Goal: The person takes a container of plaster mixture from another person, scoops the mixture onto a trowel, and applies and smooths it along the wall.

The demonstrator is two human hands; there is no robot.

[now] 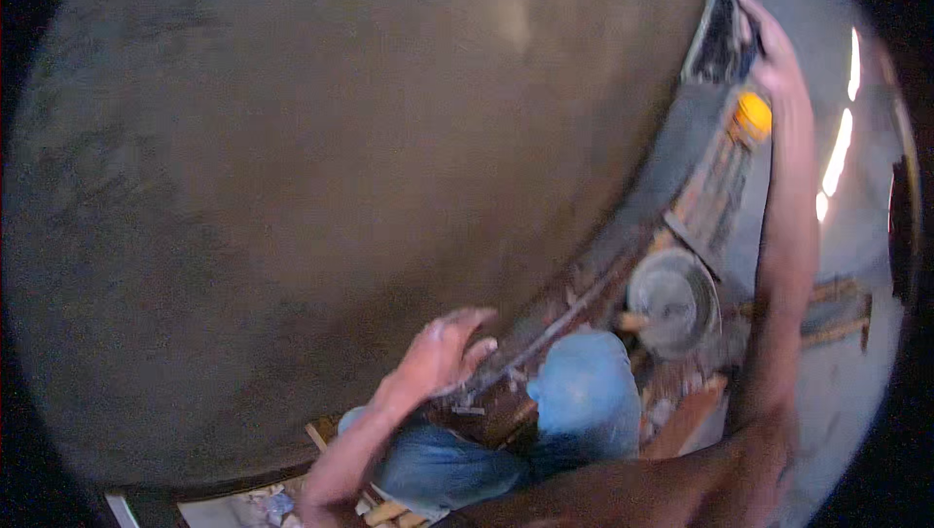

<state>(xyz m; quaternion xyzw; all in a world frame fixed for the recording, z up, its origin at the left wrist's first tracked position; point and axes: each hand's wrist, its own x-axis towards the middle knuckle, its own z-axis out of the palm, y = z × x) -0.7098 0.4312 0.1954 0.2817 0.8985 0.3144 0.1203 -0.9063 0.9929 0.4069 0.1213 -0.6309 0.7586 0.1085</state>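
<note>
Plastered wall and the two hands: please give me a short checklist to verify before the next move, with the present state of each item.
1. Left hand has a firm hold at the wall's lower edge: cannot tell; it rests on the dark edge strip, fingers spread.
2. Right hand is braced: ok; the arm is stretched far out and grips a dark frame.
3. Mortar pan within reach: ok; it sits below, beside the blue-clad knee.
4. Wall surface even: cannot tell; the picture is blurred.
5. Footing: cannot tell; only wood pieces and rubble show below.
</note>
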